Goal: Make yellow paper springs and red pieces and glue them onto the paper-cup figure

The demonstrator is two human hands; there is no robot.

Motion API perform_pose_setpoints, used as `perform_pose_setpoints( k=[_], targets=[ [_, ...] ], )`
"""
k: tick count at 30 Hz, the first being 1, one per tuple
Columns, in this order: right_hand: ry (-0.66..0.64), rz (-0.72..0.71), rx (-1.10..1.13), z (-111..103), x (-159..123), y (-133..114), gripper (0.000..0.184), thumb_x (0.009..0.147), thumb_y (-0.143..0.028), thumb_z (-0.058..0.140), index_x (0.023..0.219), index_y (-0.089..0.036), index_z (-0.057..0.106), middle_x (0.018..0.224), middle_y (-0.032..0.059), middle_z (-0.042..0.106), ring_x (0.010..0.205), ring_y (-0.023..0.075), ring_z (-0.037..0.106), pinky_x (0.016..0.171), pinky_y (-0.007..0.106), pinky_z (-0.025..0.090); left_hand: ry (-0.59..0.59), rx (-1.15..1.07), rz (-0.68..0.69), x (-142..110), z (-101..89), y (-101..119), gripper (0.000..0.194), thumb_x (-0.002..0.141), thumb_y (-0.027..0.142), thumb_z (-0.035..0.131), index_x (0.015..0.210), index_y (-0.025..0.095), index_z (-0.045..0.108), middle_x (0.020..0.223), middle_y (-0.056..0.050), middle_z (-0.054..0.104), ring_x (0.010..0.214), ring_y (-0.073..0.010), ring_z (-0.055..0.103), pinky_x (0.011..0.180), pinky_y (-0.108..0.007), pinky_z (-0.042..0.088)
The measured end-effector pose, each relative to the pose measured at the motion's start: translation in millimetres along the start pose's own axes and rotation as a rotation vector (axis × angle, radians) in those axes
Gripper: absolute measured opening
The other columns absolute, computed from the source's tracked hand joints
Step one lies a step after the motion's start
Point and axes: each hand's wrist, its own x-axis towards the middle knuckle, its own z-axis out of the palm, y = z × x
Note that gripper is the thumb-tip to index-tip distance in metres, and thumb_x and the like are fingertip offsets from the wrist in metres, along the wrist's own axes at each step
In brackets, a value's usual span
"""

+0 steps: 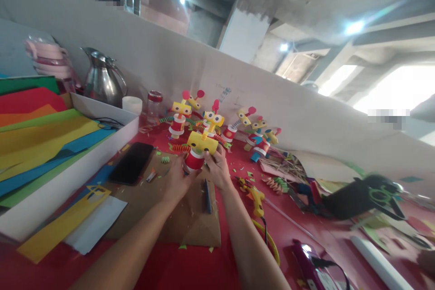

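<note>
The two hands are close together, both holding one little paper toy between them. The left hand is curled round the bottom of its red and white cup. The right hand has its fingers bent in on the other side, just under the end of the yellow head; I can't see all its fingertips. The head is a smooth rolled tube with dark dots on it. A crinkly orange strip sticks out to the left.

The toy is held up over the far edge of a flat brown board. A dark blue pen lies there, near the right wrist. More cup toys stand behind, on the shiny red table.
</note>
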Motion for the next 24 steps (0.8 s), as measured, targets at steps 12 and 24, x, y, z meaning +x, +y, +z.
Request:
perform_pose_setpoints(
  k=[12,24],
  targets=[
    [-0.057,-0.04,0.039,-12.7,3.8,-6.0,0.033,0.086,-0.046,0.059,0.11,-0.027,0.071,0.122,0.0097,0.056,0.128,0.0306,0.039,0.108,0.046,0.034,0.028,0.059,0.019,-0.4,2.1,2.3,0.06,0.07,0.035,0.073,0.123,0.016,0.052,0.12,-0.016,0.06,0.113,-0.0307,0.058,0.095,-0.046,0.044],
    [-0.072,-0.128,-0.153,-16.4,11.7,-3.7,0.025,0.088,-0.04,0.057,0.102,-0.026,0.072,0.12,0.0082,0.058,0.129,0.0305,0.038,0.107,0.049,0.031,0.007,0.029,0.02,-0.3,1.9,-2.0,0.061,0.071,0.034,0.074,0.124,0.016,0.051,0.121,-0.014,0.06,0.113,-0.0291,0.057,0.097,-0.045,0.044]
  ],
)
